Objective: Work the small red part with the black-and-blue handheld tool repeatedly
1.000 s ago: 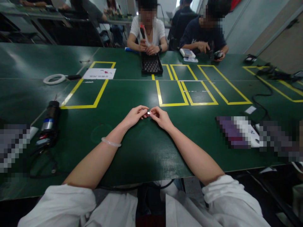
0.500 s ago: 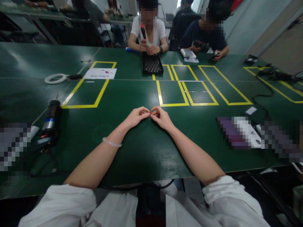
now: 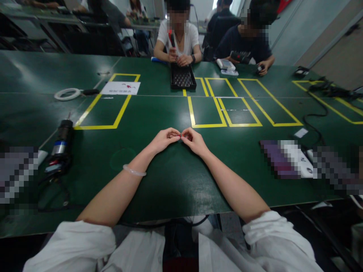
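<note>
My left hand and my right hand meet over the green table, fingertips pinched together. Between them shows a tiny part with a reddish bit, too small to name and mostly covered by the fingers. Both hands are closed, thumbs against forefingers. A pale bangle circles my left forearm.
Yellow tape rectangles mark the green table. To the left are a black electric screwdriver-like tool, a white ring coil and a paper sheet. Opposite, a person holds a red-black tool over a black tray; another handles devices.
My hands stay in nearly the same place. The orange-red spot between my fingertips shows less now. Across the table, a co-worker's hand with a small black object has shifted slightly.
</note>
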### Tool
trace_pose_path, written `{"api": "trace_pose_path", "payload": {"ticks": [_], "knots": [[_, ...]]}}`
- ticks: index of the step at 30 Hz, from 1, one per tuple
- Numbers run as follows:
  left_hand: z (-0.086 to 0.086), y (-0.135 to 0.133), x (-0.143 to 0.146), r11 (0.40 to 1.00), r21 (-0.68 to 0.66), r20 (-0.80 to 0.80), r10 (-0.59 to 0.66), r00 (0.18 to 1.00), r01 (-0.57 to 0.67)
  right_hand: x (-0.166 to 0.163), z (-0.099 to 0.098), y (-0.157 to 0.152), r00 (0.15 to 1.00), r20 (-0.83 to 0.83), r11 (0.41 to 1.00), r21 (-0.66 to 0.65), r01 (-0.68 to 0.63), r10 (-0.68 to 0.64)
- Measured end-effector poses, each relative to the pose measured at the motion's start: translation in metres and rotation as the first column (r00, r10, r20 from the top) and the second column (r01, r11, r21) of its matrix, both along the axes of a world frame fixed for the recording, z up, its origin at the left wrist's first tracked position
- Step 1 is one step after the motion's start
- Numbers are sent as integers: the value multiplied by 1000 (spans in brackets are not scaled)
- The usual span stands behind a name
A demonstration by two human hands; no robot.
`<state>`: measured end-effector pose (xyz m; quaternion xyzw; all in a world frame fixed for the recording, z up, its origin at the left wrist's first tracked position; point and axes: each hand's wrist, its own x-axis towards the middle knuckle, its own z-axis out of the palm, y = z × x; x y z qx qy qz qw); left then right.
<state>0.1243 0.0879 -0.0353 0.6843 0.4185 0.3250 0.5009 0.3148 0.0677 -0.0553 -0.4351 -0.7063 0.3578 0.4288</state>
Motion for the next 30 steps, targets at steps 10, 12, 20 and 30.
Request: {"api": "trace_pose_path", "payload": {"ticks": [10, 12, 20, 30], "knots": [[-2, 1, -1, 1000, 4, -1, -5, 1000, 5, 0, -6, 4, 1000, 1, 1000, 26, 2, -2], [-2, 1, 0, 1000, 2, 6, -2, 1000, 2, 0, -7, 4, 1000, 6, 999, 42, 1, -2], [-5, 2, 0, 1000, -11, 49, 1, 999, -1, 0, -10, 6, 999, 38, 998, 65, 5, -7], [-3, 0, 1, 1000, 1, 8, 1, 1000, -1, -2, -2, 1, 982, 187, 986, 169, -8, -24]]}}
